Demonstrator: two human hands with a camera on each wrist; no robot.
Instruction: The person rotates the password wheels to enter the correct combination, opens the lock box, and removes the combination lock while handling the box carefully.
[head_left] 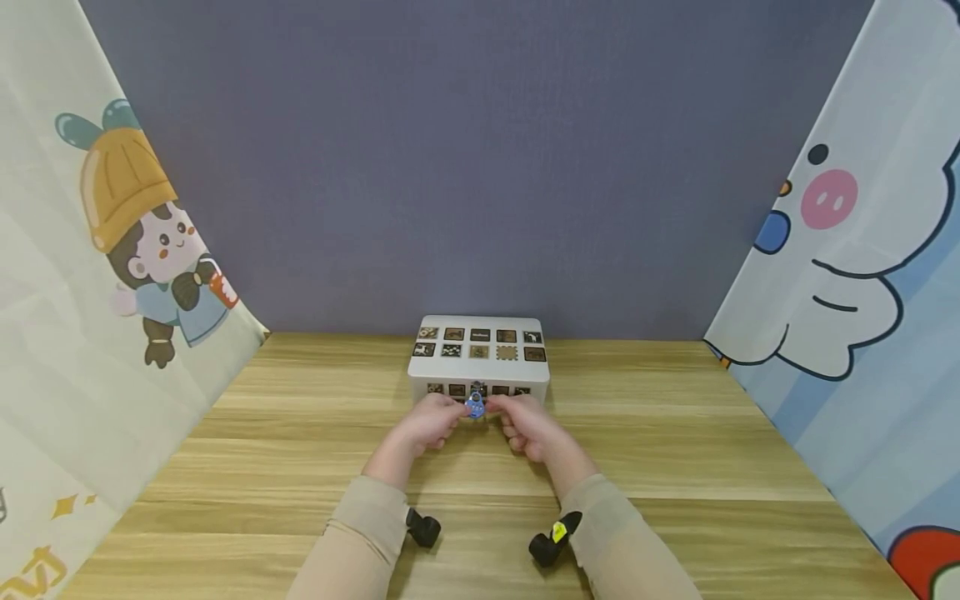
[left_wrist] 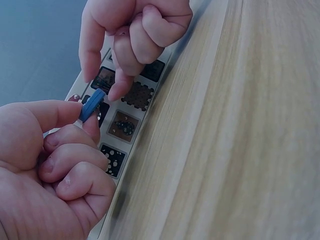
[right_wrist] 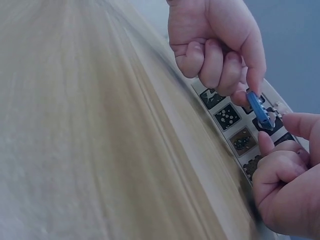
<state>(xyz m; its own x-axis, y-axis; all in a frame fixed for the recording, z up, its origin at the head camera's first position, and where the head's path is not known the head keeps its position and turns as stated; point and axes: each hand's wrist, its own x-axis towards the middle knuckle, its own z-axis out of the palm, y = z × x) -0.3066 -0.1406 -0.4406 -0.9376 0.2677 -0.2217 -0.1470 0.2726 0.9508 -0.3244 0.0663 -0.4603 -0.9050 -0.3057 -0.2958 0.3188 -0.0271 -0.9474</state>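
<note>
A small blue combination padlock (head_left: 476, 405) hangs at the front latch (head_left: 477, 387) of a white box (head_left: 480, 371) decorated with dark picture squares. My left hand (head_left: 431, 419) pinches the padlock between thumb and index finger, with the other fingers curled into the palm. In the right wrist view, a row of small dials shows along the padlock's (right_wrist: 261, 111) edge. My right hand (head_left: 525, 423) is close on the other side. Its thumb and index finger are parted around a gap beside the padlock, as the left wrist view shows, while its remaining fingers curl loosely.
The box stands on a wood-grain table (head_left: 300, 467), near a dark grey back panel (head_left: 480, 167). Printed cartoon cloths (head_left: 45, 333) flank the table on both sides. Small black devices (head_left: 423, 529) are strapped at both sleeves.
</note>
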